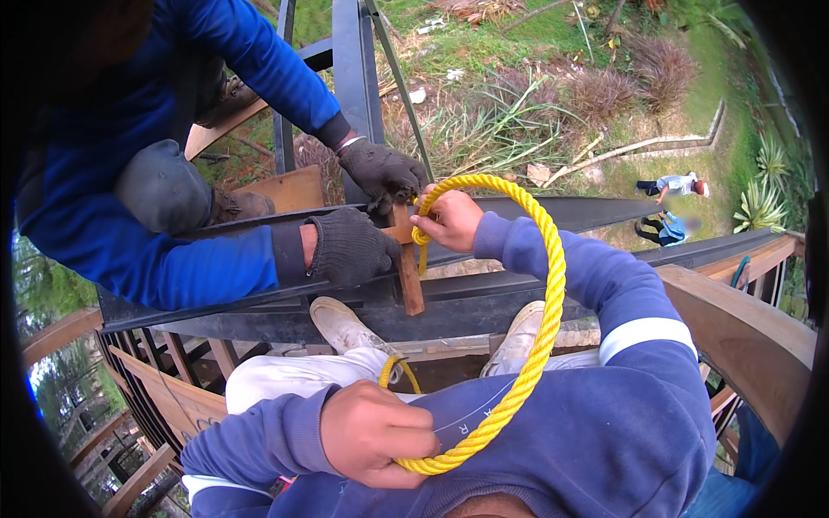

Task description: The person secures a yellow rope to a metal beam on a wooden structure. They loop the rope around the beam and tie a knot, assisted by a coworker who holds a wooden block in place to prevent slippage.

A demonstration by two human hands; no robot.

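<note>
A thick yellow twisted rope arcs in a wide loop between my two hands. Close to my body, my left hand is closed around the rope's lower part. Farther out, my right hand pinches the rope beside a small crossed wooden piece; whether it also touches the wood I cannot tell. A co-worker's dark-gloved hands hold that wood from the left, against the black metal beam. A short bend of yellow rope shows past my left hand, near my leg.
My white shoes rest by black metal beams, high above grassy ground. The co-worker in blue crouches at left. A curved wooden beam stands at right, wooden railing at lower left. Two people stand below.
</note>
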